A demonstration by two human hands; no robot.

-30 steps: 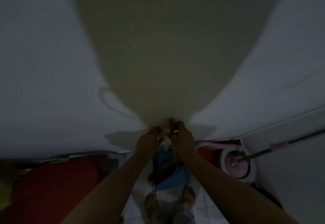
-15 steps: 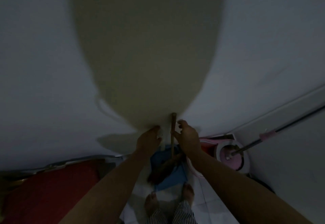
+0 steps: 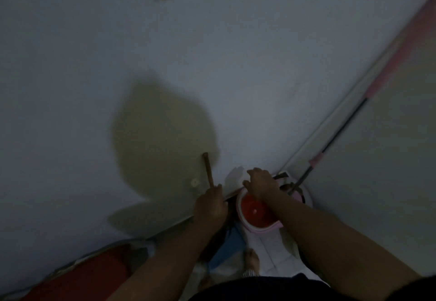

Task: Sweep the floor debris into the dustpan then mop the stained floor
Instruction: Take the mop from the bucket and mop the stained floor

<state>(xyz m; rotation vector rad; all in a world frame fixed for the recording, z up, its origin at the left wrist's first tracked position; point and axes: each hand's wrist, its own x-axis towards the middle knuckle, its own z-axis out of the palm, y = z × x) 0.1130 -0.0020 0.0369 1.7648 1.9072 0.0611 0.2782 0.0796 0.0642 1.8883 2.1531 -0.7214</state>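
The room is dim and the picture soft, so much detail is lost. The left hand (image 3: pixel 210 206) is closed round a brown broom handle (image 3: pixel 208 169), whose top end stands up against the wall (image 3: pixel 212 52); the broom's head is hidden behind the forearm, with only a dark blur showing below the hand. Under that arm lies a blue dustpan (image 3: pixel 232 245), partly covered, its contents impossible to make out. The right hand (image 3: pixel 260 182) hovers over the rim of a mop bucket (image 3: pixel 253 228), fingers loosely curled with nothing visibly in them; whether it touches the rim cannot be told. The bucket's inside looks red. A mop pole (image 3: pixel 339 133) with pink grips leans from the bucket's far side up into the corner, its top cut off by the frame's right edge. A bare foot (image 3: pixel 252 261) stands on the pale tiled floor (image 3: pixel 271 253), just beside the dustpan. A red shape (image 3: pixel 82 279) at lower left is too dark to identify.
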